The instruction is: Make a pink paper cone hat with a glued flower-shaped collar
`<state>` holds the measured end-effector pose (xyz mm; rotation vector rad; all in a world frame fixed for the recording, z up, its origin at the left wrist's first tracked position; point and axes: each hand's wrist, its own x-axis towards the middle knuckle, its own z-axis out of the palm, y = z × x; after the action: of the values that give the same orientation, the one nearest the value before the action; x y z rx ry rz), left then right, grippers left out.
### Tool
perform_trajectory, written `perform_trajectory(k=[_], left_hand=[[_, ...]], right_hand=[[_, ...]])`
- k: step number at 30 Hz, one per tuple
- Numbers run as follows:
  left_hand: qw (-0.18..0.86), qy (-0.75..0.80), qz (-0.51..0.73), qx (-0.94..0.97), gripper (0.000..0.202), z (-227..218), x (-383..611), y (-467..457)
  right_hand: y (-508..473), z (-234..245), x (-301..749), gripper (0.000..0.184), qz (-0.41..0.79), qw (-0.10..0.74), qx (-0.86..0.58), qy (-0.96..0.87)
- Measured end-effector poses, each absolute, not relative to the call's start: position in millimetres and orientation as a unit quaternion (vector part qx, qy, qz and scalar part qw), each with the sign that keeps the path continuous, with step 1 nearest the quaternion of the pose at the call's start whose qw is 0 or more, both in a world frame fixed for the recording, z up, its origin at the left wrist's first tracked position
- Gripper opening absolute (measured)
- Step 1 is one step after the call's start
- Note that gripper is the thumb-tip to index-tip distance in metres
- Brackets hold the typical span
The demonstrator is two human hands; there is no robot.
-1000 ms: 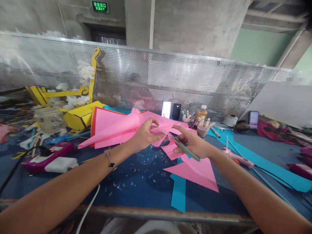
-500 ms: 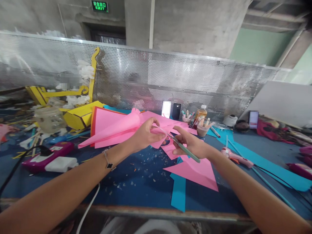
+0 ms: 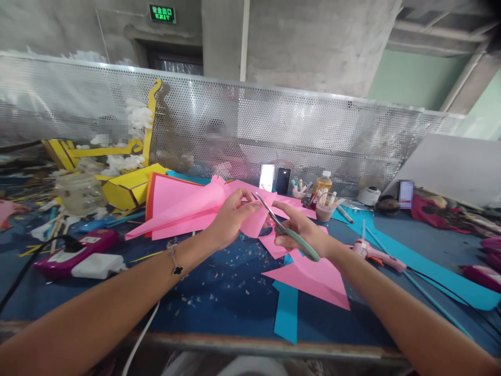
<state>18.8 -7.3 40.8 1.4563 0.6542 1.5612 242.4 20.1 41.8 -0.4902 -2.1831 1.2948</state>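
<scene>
My left hand (image 3: 234, 216) pinches a piece of pink paper (image 3: 253, 223) between thumb and fingers above the middle of the table. Green-handled scissors (image 3: 299, 243) are gripped in my right hand (image 3: 307, 230), their metal blades pointing up and left across the paper's right side, close to my left fingertips. Whether the blades are cutting into it I cannot tell. Below my right hand lies a pointed pink sheet (image 3: 313, 279), partly over a blue paper strip (image 3: 286, 313). A rolled pink paper cone (image 3: 183, 209) rests on pink sheets beyond my left wrist.
Left are a purple power strip (image 3: 94, 243) with a white plug and a yellow paper box (image 3: 129, 188). Right lies a pink glue gun (image 3: 381, 256) with a cable. A bottle (image 3: 323, 188), a cup of sticks (image 3: 324, 211) and a dark phone (image 3: 283, 180) stand at the back.
The scissors' blades have swung upward and show more of their length. The paper in my left hand now shows more of its face. Both hands stay in nearly the same place.
</scene>
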Motion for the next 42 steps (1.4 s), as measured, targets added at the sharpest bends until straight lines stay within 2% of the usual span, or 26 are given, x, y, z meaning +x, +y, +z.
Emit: perform_trajectory(k=[4, 10, 14, 19, 28, 36, 42], left_hand=[[0.439, 0.263, 0.605, 0.611, 0.03, 43, 19, -10], [0.282, 0.333, 0.586, 0.683, 0.028, 46, 13, -13], [0.237, 0.34, 0.567, 0.712, 0.028, 51, 11, -16], [0.255, 0.313, 0.601, 0.69, 0.022, 48, 14, -16], [0.336, 0.301, 0.639, 0.623, 0.032, 41, 20, -16], [0.292, 0.312, 0.601, 0.676, 0.032, 59, 13, -23], [0.264, 0.321, 0.613, 0.672, 0.028, 55, 11, -20]], right_hand=[[20, 41, 243, 0.093, 0.481, 0.275, -0.181, -0.813], [22, 39, 244, 0.088, 0.489, 0.256, -0.163, -0.818], [21, 39, 243, 0.088, 0.506, 0.26, -0.164, -0.806], [18, 38, 239, 0.087, 0.503, 0.288, -0.169, -0.797], [15, 30, 225, 0.087, 0.513, 0.327, -0.153, -0.779], [20, 33, 234, 0.09, 0.493, 0.294, -0.139, -0.807], [16, 28, 229, 0.087, 0.509, 0.322, -0.167, -0.781]])
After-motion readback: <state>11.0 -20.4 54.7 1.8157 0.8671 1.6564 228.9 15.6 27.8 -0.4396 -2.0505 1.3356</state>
